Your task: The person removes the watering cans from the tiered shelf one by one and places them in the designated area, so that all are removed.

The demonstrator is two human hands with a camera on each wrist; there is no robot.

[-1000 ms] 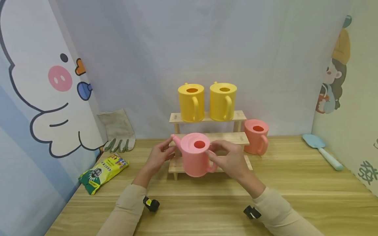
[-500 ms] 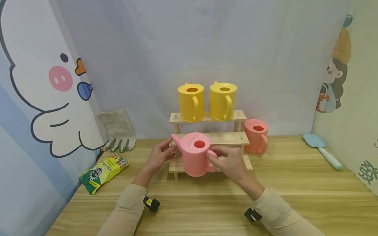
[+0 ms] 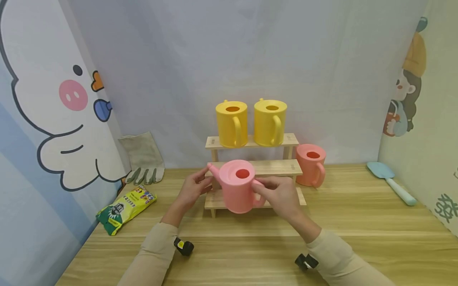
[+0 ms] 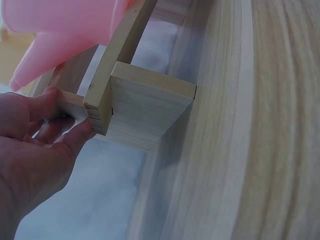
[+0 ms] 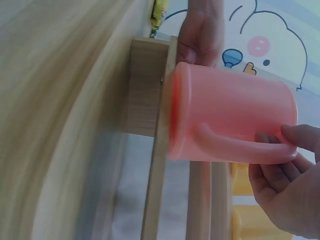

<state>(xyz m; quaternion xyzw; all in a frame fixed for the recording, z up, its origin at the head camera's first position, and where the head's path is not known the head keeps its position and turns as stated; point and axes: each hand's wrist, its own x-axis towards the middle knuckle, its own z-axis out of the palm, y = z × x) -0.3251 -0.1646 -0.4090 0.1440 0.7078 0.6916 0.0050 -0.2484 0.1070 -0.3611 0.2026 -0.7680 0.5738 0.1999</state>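
Note:
A pink watering can (image 3: 237, 194) stands out in front of the lowest tier of a wooden step stand (image 3: 273, 167), its spout toward the left. My right hand (image 3: 280, 194) pinches its handle between thumb and fingers; in the right wrist view the fingers curl round the handle's upper end. The can's base is at the lowest board, and I cannot tell whether it rests there. My left hand (image 3: 193, 188) grips the left end of the stand, as the left wrist view shows, with the spout tip close above its fingers.
Two yellow watering cans (image 3: 231, 125) stand on the top tier. Right of the stand is a darker pink watering can (image 3: 309, 167). A blue shovel (image 3: 390, 182) lies at the right, a glove (image 3: 141, 157) and a green-yellow packet (image 3: 125, 208) at the left.
My right thumb and fingers have shifted from the can's side onto the handle. The pink can has moved very slightly up and right. My left hand stays put.

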